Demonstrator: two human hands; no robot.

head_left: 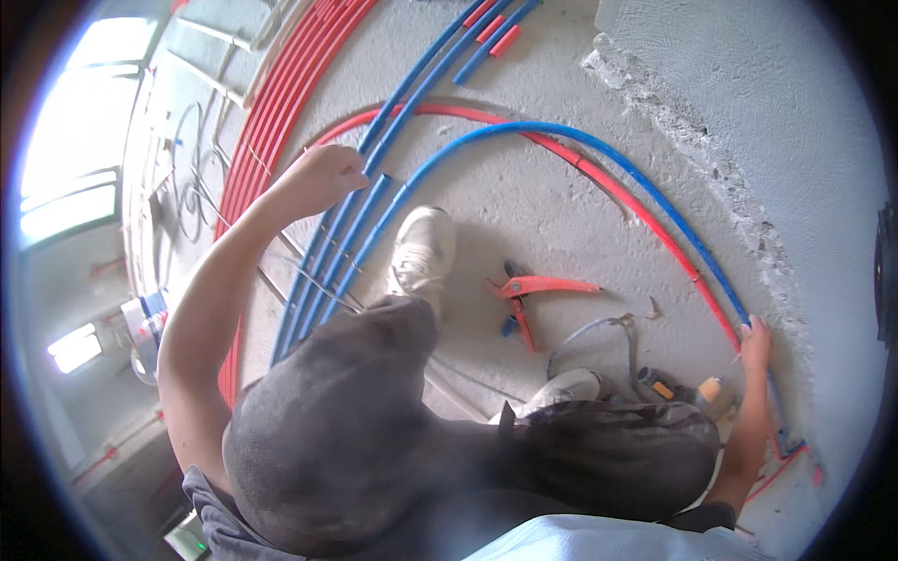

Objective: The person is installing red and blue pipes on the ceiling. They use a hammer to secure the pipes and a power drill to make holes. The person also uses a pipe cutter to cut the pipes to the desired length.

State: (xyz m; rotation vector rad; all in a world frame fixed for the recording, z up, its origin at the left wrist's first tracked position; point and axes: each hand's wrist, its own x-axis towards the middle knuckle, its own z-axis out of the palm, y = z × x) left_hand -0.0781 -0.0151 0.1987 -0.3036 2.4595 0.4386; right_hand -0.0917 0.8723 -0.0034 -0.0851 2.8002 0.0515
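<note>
A long blue pipe [599, 145] bends in a wide arc over the concrete floor, from the lower left to the foot of the wall at right. My right hand [756, 348] is closed around its right-hand stretch, low by the wall. Beside it runs a curved red pipe [645, 213], which passes close to that hand. Over several straight blue pipes [348, 234] at left, my left hand [327, 178] is curled into a fist; what its fingers hold, if anything, is hidden. A red-handled pipe cutter [547, 284] lies open on the floor between my feet and the arc.
Parallel red pipes [281, 117] run along the left. Short red sleeves [505, 41] sit on blue pipes at the top. A dark-and-orange tool [666, 385] and its cable lie near my right shoe [575, 385]. Rough broken plaster [692, 140] edges the wall [795, 122].
</note>
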